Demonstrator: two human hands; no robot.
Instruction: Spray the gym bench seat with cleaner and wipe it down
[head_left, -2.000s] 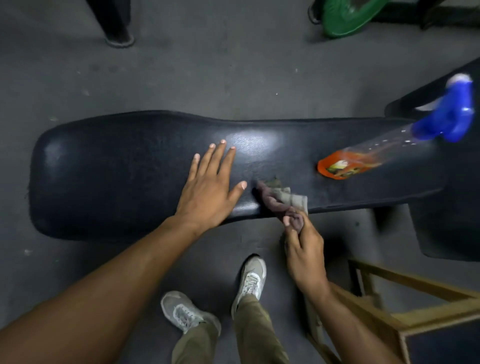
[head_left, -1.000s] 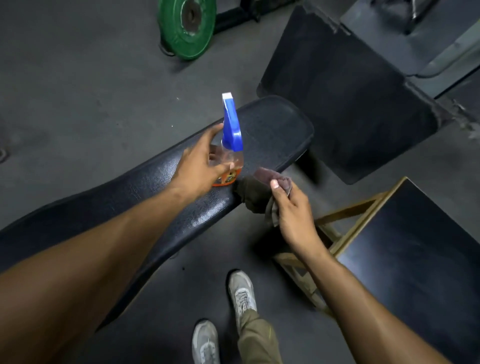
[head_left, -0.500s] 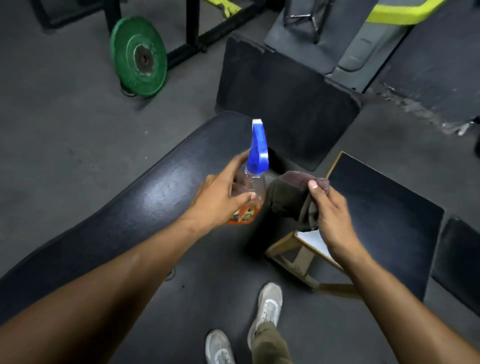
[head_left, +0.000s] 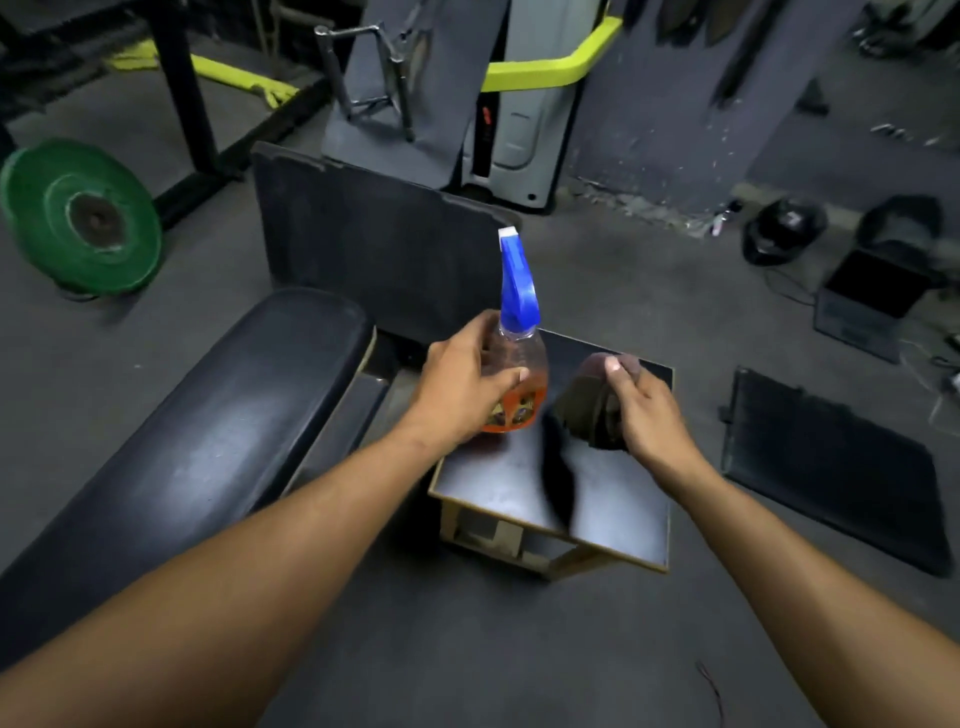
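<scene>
The black padded gym bench seat runs from the lower left toward the middle. My left hand grips a clear spray bottle with a blue trigger head and an orange label, upright over the small stool. My right hand holds a bunched brownish-grey cloth just right of the bottle. Both hands are to the right of the bench, above the stool's black top. Whether the bottle's base touches the stool is unclear.
A wooden-framed stool with a black top stands right of the bench. A green weight plate leans at the left. Black floor mats lie right, a dark panel stands behind, and boxes and cables sit at the far right.
My left hand picked the spray bottle off the bench and carried it right to over the stool. My right hand lifted the cloth off the seat and moved right with it.
</scene>
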